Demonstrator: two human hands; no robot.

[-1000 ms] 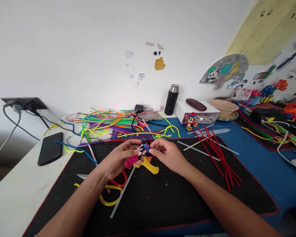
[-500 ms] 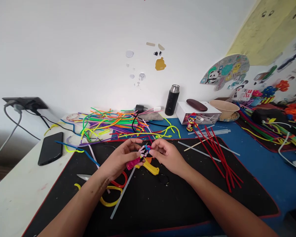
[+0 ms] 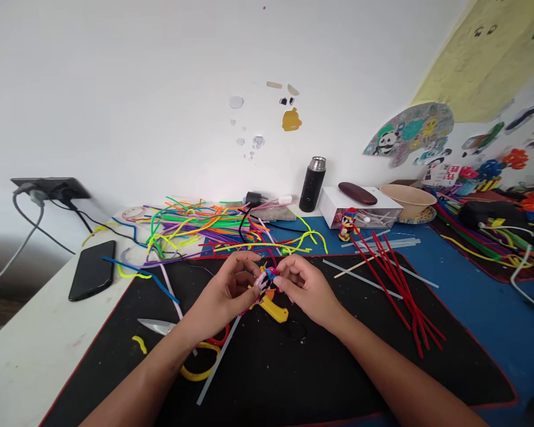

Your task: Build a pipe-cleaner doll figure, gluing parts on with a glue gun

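Note:
A small pipe-cleaner doll (image 3: 263, 281) in white, black, blue and magenta is held above the middle of the black mat. My left hand (image 3: 226, 293) is closed on its left side, thumb in front, hiding much of the lower part. My right hand (image 3: 309, 292) pinches the blue and magenta part between thumb and finger. Just below the doll lies a yellow glue gun (image 3: 273, 309), partly covered by the hands. A translucent glue stick (image 3: 218, 363) slants towards me from it. Scissors with yellow and red handles (image 3: 199, 372) lie partly under my left forearm.
A heap of coloured pipe cleaners (image 3: 204, 228) lies at the back. Red pipe cleaners (image 3: 412, 296) rest at the right, near a finished small doll (image 3: 347, 225). Behind stand a black flask (image 3: 312, 187) and a white box (image 3: 360, 207). A phone (image 3: 92, 270) lies left.
The doll has turned in my fingers, and its magenta lower part is now mostly hidden by my left hand. Both hands keep hold of it. The whole view has shifted slightly.

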